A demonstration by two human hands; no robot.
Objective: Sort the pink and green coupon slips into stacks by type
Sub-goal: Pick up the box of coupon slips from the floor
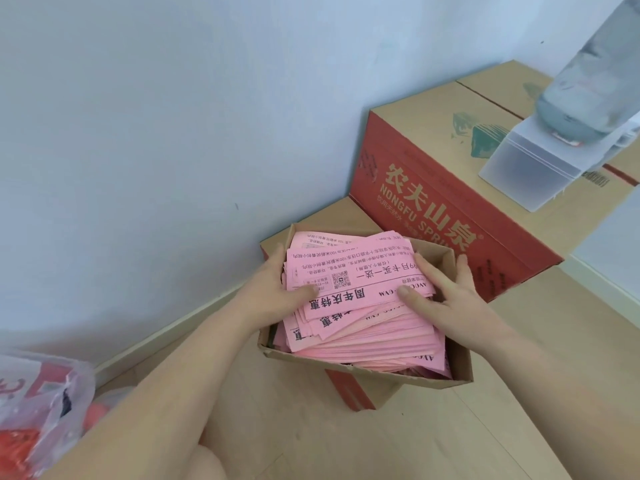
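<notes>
Pink slips [363, 327] at the sorting stage. The loose pile filled the open cardboard box [398, 377], which sat on a red and brown carton [353, 393] on the wood floor [519, 427], close to the pale wall [173, 116].

The top slip [360, 275] lay flat across the pile with its long axis running from your left to your right, the right end a little farther from you. Its print read upside down from where you stood. The slips below it were fanned at slightly different angles.

Your left hand [277, 285] gripped the left end of the top layers, thumb pressed on the printed face and fingers curled over the far edge. Your right hand [450, 299] rested on the right end with fingers spread and nearly straight, holding nothing; its outer fingers reached to the box wall.

A larger printed carton [450, 209] stood behind the box, bearing a white stand [519, 174] with a clear bottle [588, 81]. A plastic bag [41, 403] lay at lower left.
</notes>
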